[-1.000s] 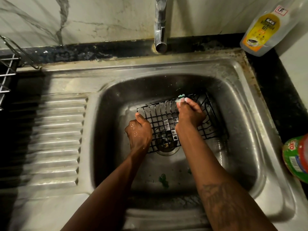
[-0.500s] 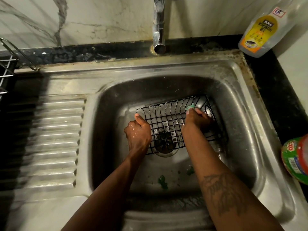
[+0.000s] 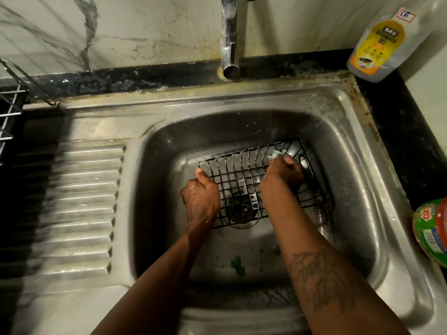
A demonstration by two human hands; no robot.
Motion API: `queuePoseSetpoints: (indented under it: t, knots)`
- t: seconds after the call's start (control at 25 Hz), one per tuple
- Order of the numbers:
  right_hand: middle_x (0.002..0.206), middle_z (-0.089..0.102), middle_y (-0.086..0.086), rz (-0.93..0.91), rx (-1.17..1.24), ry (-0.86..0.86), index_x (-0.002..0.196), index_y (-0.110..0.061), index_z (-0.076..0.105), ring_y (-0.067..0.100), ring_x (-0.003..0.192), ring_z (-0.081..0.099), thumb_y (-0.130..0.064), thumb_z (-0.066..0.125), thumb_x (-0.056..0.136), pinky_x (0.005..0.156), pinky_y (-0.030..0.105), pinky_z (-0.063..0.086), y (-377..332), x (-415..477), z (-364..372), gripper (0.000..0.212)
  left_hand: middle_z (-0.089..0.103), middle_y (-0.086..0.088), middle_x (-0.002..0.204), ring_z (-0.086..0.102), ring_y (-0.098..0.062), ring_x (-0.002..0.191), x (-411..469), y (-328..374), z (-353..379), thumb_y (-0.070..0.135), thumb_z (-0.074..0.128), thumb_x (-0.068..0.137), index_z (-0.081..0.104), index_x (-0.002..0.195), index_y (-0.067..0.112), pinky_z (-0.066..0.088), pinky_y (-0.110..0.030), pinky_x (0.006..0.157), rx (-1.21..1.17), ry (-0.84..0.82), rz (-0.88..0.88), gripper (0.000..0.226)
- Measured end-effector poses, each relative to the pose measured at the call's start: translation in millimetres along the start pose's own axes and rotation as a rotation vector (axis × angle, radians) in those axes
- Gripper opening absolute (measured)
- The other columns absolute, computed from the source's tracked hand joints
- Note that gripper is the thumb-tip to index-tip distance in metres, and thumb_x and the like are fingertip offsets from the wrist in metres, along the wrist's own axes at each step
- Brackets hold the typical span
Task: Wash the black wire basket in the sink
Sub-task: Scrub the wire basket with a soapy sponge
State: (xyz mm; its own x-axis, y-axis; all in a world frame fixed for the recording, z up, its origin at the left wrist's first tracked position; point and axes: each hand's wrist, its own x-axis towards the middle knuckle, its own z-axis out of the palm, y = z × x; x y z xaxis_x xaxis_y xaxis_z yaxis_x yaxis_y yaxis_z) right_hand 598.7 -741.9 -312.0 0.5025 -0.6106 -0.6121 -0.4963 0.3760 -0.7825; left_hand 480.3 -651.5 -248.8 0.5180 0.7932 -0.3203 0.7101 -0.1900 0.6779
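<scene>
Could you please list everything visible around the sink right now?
stainless steel sink: one, silver, centre
ribbed steel draining board: one, silver, left of basin
chrome tap: one, silver, above basin
black wire basket: one, black, in basin over drain
pale green scrub pad: one, green, at basket's far side
clear dishwash gel bottle: one, yellow label, back right counter
round green-and-red container: one, right edge
metal wire rack: one, silver, left edge
green scraps: few, basin floor
left hand: grips basket's left edge
right hand: holds scrub pad
</scene>
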Motion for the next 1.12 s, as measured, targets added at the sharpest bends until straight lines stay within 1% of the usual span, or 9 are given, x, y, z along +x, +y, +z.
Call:
queuePoseSetpoints:
  t: [0.16,0.32,0.56,0.64,0.76,0.84,0.96,1.04,1.12]
  knots:
    - [0.076,0.069,-0.001,0.059,0.211,0.055,0.070,-0.018,0.067,0.018,0.072,0.071,0.001,0.061,0.086,0.066,0.031,0.060,-20.6,-12.5,-4.0,0.025,0.037,-0.004,0.073,0.040,-0.017,0.072,-0.5,-0.9,0.4,0.036,0.026,0.108,0.047,0.080,0.012,0.034,-0.029,0.077,-0.006,-0.031,-0.009,0.042]
    - [0.069,0.068,0.000,-0.174,0.385,0.052,0.075,-0.010,0.067,0.011,0.057,0.064,0.012,0.070,0.078,0.056,0.025,0.056,-46.7,-5.4,5.9,0.022,0.047,0.000,0.065,0.048,-0.011,0.061,4.0,-5.4,4.5,0.036,0.027,0.108,0.049,0.065,0.011,0.036,-0.024,0.057,-0.020,-0.003,0.013,0.054]
    - [0.072,0.064,-0.003,-0.506,0.186,0.000,0.075,-0.017,0.062,0.001,0.061,0.059,0.013,0.065,0.078,0.057,0.014,0.047,-33.2,-4.0,4.9,0.030,0.057,-0.006,0.064,0.056,-0.015,0.061,14.5,-19.5,14.9,0.041,0.025,0.106,0.059,0.068,0.007,0.042,-0.029,0.062,0.007,0.042,0.008,0.061]
    - [0.080,0.069,0.003,-0.557,0.118,-0.014,0.086,-0.009,0.068,0.008,0.069,0.065,0.010,0.061,0.081,0.061,0.015,0.052,-29.5,-2.2,1.8,0.021,0.063,-0.011,0.065,0.061,-0.022,0.062,17.4,-22.6,14.6,0.044,0.025,0.103,0.063,0.067,0.007,0.048,-0.031,0.062,0.046,0.068,0.054,0.064]
    - [0.104,0.073,0.014,-0.651,-0.075,-0.145,0.113,0.000,0.072,0.018,0.089,0.070,0.009,0.056,0.086,0.070,0.007,0.051,-19.6,3.7,-1.4,0.032,0.065,-0.007,0.066,0.061,-0.021,0.062,28.7,-24.8,6.9,0.047,0.033,0.099,0.064,0.071,0.011,0.046,-0.029,0.060,0.183,0.108,0.201,0.056]
    - [0.113,0.072,0.014,-0.661,-0.166,-0.254,0.121,-0.004,0.071,0.020,0.099,0.069,0.006,0.055,0.089,0.073,0.001,0.048,-13.5,4.1,-1.4,0.038,0.067,-0.002,0.076,0.065,-0.019,0.081,38.7,-23.7,0.5,0.051,0.040,0.096,0.066,0.091,0.019,0.047,-0.029,0.073,0.310,0.133,0.313,0.041]
    - [0.116,0.072,0.012,-0.693,-0.245,-0.366,0.122,-0.011,0.072,0.020,0.102,0.069,0.003,0.055,0.089,0.078,0.002,0.048,-5.5,4.2,1.4,0.040,0.056,-0.008,0.133,0.039,-0.029,0.133,56.3,-27.4,-2.4,0.055,0.046,0.088,0.055,0.130,0.031,0.029,-0.043,0.112,0.495,0.162,0.412,0.049]
    - [0.119,0.070,0.011,-0.670,-0.311,-0.463,0.122,-0.014,0.072,0.018,0.106,0.068,0.005,0.058,0.089,0.083,0.007,0.051,-4.8,0.9,1.7,0.041,0.045,-0.009,0.145,0.033,-0.032,0.138,57.2,-23.5,-4.1,0.051,0.051,0.089,0.047,0.140,0.034,0.030,-0.050,0.112,0.509,0.155,0.493,0.053]
    - [0.119,0.071,0.008,-0.690,-0.412,-0.644,0.122,-0.014,0.072,0.018,0.106,0.069,0.006,0.059,0.089,0.087,0.018,0.056,-4.9,-0.4,2.8,0.040,0.062,-0.005,0.126,0.056,-0.027,0.119,56.3,-19.6,-6.6,0.047,0.048,0.094,0.056,0.132,0.033,0.046,-0.044,0.100,0.503,0.081,0.670,0.040]
